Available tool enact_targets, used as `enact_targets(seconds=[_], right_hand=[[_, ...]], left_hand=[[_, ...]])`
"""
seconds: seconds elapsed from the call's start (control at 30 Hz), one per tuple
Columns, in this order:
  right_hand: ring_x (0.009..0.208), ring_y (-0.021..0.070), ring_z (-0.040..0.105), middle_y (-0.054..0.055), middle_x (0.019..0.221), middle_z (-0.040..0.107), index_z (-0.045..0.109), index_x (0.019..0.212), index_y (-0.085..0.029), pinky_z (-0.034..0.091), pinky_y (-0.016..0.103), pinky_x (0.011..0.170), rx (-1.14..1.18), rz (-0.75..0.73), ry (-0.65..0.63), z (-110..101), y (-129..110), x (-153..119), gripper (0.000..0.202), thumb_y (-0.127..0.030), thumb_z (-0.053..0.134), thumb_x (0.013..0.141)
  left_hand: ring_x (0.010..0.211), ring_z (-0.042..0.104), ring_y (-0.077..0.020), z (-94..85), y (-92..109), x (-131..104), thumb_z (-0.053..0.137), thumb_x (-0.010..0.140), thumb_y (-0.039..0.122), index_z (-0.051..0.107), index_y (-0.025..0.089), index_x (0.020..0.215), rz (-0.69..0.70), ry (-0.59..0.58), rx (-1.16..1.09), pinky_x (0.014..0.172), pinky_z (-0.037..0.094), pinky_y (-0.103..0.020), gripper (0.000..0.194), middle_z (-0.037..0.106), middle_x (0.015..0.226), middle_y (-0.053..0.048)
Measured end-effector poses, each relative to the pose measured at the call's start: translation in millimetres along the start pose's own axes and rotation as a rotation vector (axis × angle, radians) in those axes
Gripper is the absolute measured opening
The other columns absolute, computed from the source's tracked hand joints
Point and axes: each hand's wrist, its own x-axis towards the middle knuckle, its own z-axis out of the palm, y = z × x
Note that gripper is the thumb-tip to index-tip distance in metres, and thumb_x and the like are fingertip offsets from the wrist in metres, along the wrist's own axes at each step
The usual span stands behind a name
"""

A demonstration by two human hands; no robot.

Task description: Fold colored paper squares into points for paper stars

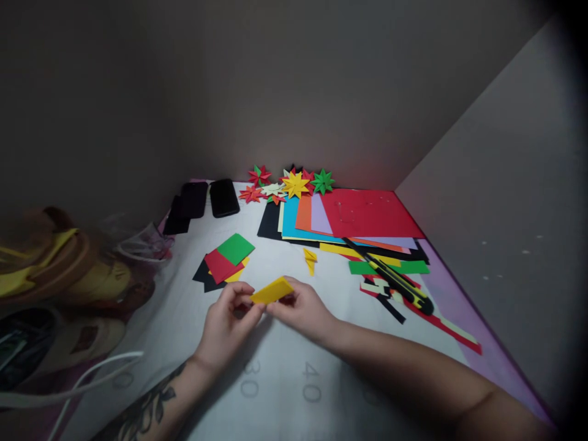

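A folded piece of yellow paper (274, 290) is held up between both hands, a little above the table. My left hand (233, 311) pinches its left end between thumb and fingers. At the other end, my right hand (304, 308) grips the paper with thumb below and fingers behind. Just beyond the hands lies a small folded yellow paper piece (310, 261). To the left of it rest overlapping paper squares, with a green square (236, 250) and a red square (222, 267) on top of black and yellow ones.
Folded paper stars (295, 184) sit along the wall. Coloured sheets (367, 214) are stacked at the back right. A yellow-black utility knife (395, 282) lies on paper strips (459, 334). Dark phones (224, 198) are at the back left. Bags and a white cable (87, 373) crowd the left side.
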Motion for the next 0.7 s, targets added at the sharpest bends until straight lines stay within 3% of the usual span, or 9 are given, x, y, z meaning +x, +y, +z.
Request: enact_targets(seconds=[0.2,0.43,0.57,0.7], right_hand=[[0.067,0.0118,0.051,-0.001,0.074,0.056,0.06,0.078,-0.017,0.041,0.023,0.061,0.081,0.033,-0.017,2.0,-0.7,-3.4,0.01,-0.025,0.064,0.074],[0.065,0.0122,0.049,-0.001,0.07,0.053,0.055,0.063,-0.017,0.04,0.025,0.061,0.068,-0.045,0.17,-23.6,2.4,8.5,0.015,-0.025,0.064,0.073],[0.07,0.0145,0.051,0.0,0.072,0.054,0.056,0.065,-0.019,0.041,0.027,0.065,0.006,-0.196,0.307,-37.0,-2.2,10.1,0.013,-0.023,0.062,0.076],[0.076,0.0165,0.052,0.004,0.082,0.055,0.061,0.077,-0.021,0.042,0.029,0.063,-0.119,-0.35,0.228,-35.9,-8.3,2.3,0.002,-0.022,0.06,0.079]], left_hand=[[0.069,0.063,-0.0137,-0.4,3.1,-4.0,0.062,0.075,0.027,0.049,0.02,0.091,-0.007,-0.097,-0.021,0.063,0.048,-0.022,0.022,0.064,0.075,0.001],[0.067,0.063,-0.0131,-6.7,-1.6,0.3,0.061,0.077,0.027,0.047,0.021,0.094,-0.014,-0.078,-0.005,0.061,0.047,-0.021,0.023,0.063,0.073,0.003],[0.07,0.064,-0.0151,-11.0,-7.3,5.0,0.061,0.076,0.029,0.049,0.021,0.096,0.015,-0.041,0.087,0.064,0.049,-0.024,0.024,0.065,0.076,0.001],[0.075,0.066,-0.016,-13.4,-9.3,4.9,0.059,0.078,0.031,0.052,0.021,0.095,0.089,0.0,0.205,0.067,0.052,-0.026,0.022,0.066,0.084,-0.002]])
